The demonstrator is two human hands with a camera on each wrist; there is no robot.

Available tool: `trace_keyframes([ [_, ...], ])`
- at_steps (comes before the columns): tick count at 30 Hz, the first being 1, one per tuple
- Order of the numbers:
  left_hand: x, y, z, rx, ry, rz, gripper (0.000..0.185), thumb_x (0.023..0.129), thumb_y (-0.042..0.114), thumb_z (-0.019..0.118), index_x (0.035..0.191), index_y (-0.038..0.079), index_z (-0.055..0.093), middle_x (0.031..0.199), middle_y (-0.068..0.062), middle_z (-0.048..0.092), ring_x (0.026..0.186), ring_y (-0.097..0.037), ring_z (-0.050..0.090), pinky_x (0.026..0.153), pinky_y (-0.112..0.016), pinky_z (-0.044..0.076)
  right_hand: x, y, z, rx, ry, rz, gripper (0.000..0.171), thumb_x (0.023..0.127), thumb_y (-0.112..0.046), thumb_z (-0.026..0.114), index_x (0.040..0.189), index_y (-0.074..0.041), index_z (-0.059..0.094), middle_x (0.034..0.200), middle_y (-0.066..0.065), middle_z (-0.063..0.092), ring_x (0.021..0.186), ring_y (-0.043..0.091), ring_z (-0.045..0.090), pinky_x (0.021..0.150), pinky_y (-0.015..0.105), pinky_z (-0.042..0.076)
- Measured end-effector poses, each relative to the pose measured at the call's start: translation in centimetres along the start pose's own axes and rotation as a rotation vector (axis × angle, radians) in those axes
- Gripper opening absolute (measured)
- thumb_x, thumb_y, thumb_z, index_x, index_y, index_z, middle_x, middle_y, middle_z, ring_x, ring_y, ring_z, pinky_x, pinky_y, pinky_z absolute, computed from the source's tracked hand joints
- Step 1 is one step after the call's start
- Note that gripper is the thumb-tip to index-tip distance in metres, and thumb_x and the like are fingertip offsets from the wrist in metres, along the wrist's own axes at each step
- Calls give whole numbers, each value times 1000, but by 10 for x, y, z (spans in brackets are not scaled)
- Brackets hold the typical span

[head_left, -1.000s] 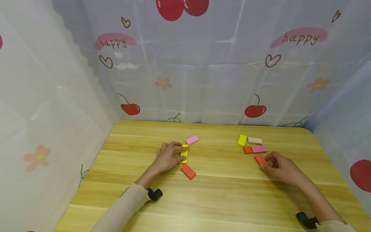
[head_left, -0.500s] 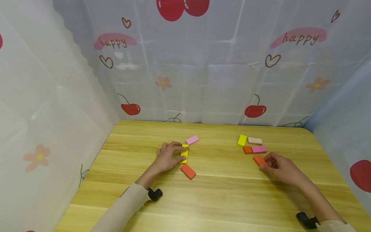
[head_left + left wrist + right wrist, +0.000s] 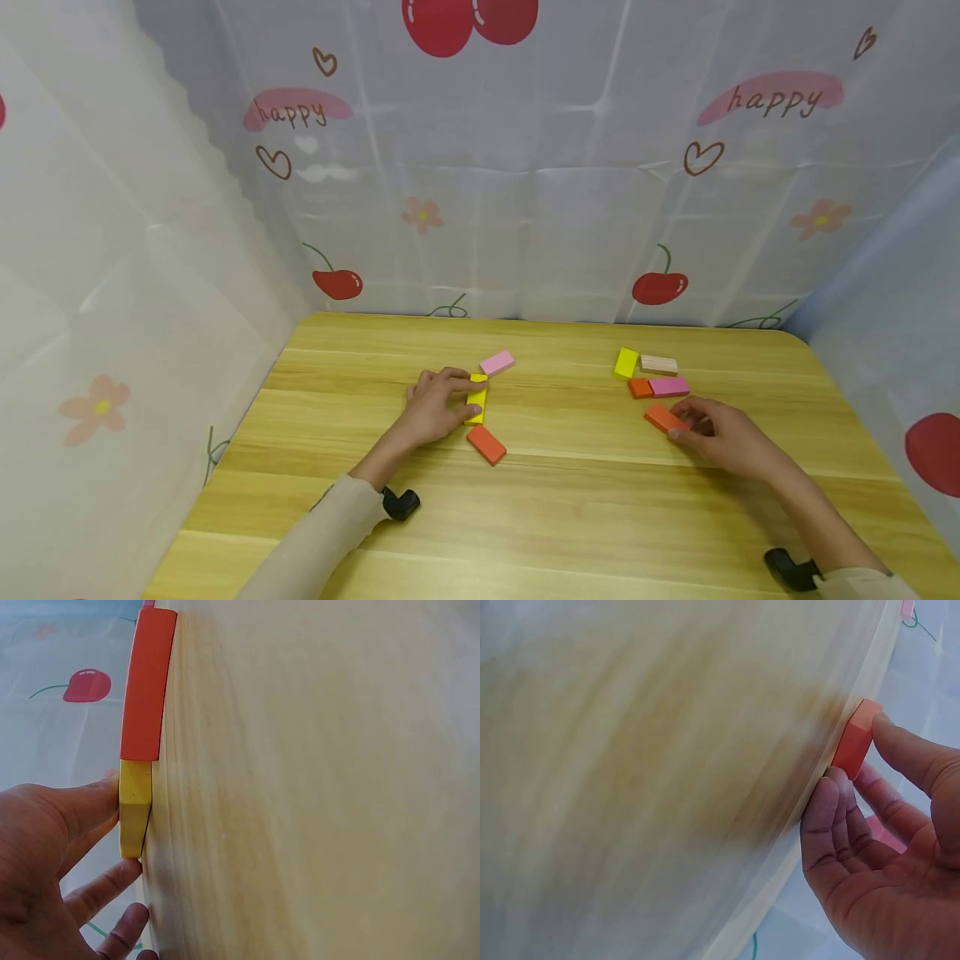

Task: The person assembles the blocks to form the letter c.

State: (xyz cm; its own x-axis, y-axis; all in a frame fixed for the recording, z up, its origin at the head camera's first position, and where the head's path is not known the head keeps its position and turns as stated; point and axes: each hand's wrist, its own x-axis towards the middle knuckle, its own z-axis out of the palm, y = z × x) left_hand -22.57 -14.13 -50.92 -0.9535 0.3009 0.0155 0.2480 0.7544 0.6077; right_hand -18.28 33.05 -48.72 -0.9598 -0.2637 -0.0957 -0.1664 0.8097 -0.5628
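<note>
On the left of the table, my left hand (image 3: 433,410) pinches a flat yellow wooden block (image 3: 476,400) between thumb and fingers. Close to its near end lies an orange-red block (image 3: 487,445), with a pale pink block (image 3: 497,362) beyond its far end. The left wrist view shows the yellow block (image 3: 136,799) between the thumb and a finger. Over on the right, my right hand (image 3: 726,435) grips an orange block (image 3: 663,418). In the right wrist view, thumb and fingertips hold that block (image 3: 857,739) by its sides; its underside is hidden.
Just beyond my right hand lie a yellow block (image 3: 626,363), a plain wood block (image 3: 659,365), an orange block (image 3: 641,388) and a pink block (image 3: 670,387). A printed curtain (image 3: 480,233) hangs behind the wooden table (image 3: 570,517).
My right hand has moved slightly left with the orange block, which has turned to lie more crosswise. The left hand and the yellow block have stayed put.
</note>
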Motion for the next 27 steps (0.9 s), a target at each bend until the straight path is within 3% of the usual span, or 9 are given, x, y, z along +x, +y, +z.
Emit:
trace_keyframes([
  [13,0,-2,1,-14,1,6,42,100,35,78,142,33,73,156,-2,59,126,-32,44,100,-57,26,1,-2,3,56,-16,33,32,100,-28,79,119,-6,66,105,5,69,90,15,62,75,24,51],
  [27,0,-2,0,-16,-6,5,43,101,35,77,143,34,72,157,-2,58,127,-33,44,102,-59,25,2,-8,8,69,-40,4,30,100,-30,79,111,-8,63,101,4,67,87,12,59,72,24,49],
])
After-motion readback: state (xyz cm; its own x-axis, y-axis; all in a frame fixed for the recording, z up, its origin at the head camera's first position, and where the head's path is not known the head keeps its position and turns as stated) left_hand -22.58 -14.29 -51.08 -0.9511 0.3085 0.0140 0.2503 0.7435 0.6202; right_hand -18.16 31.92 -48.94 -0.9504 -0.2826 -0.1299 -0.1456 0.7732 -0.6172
